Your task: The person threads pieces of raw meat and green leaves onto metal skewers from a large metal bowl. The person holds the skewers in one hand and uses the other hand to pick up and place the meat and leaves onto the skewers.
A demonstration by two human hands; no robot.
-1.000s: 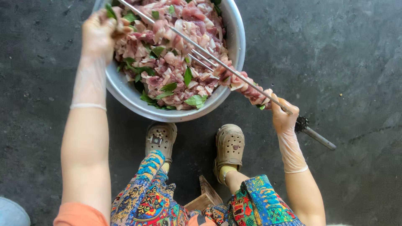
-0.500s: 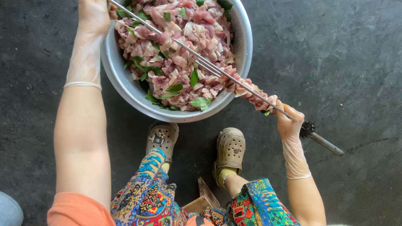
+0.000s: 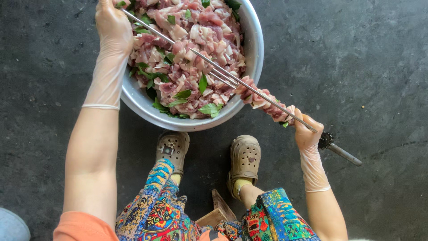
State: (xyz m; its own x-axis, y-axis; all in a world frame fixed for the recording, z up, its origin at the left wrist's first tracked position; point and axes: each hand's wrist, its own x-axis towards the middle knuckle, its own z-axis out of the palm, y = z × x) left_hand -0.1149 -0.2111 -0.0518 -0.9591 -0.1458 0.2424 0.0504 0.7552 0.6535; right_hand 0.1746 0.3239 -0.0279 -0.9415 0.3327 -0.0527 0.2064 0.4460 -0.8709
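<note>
A long metal skewer slants across the steel bowl, its pointed end over the bowl's upper left rim and its dark handle end out past the lower right rim. Meat pieces are threaded on it just outside that rim. The gloved right hand is closed around the skewer beside the threaded meat. The gloved left hand rests at the bowl's left edge, touching the chopped meat and green leaves; its grip cannot be made out. The bowl sits on dark concrete floor, above two tan clogs.

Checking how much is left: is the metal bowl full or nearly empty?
Full: the metal bowl is heaped with raw meat pieces and green leaves.
</note>
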